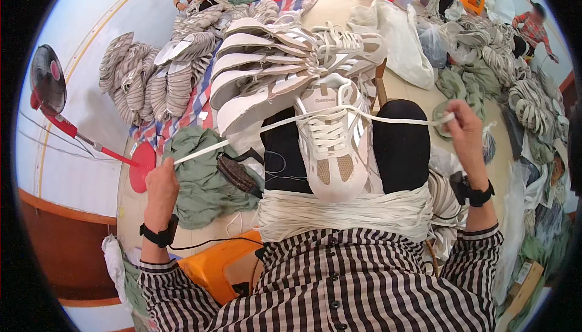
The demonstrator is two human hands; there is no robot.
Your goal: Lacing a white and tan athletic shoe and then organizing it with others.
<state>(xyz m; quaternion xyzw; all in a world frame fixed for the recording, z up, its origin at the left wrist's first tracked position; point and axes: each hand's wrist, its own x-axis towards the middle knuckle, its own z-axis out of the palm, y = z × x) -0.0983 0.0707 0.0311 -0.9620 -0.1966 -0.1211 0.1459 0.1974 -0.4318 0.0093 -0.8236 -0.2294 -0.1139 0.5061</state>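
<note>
Between my knees rests a beige and white sneaker upper, toe toward me, its white lace crossed through the eyelets. The two lace ends stretch out tautly to either side from the top of the lacing. My left hand is closed on one end, low at the left. Raised at the right, my right hand pinches the other end, with a short tail showing at the fingers. A thick bundle of white laces lies across my lap. Beyond the upper, more shoe uppers are stacked in a fanned row.
Left of me stand a red fan and green cloth; an orange stool is close by. Heaps of uppers lie on a striped sheet. A white sack and more piles are at the right. Other people sit farther off.
</note>
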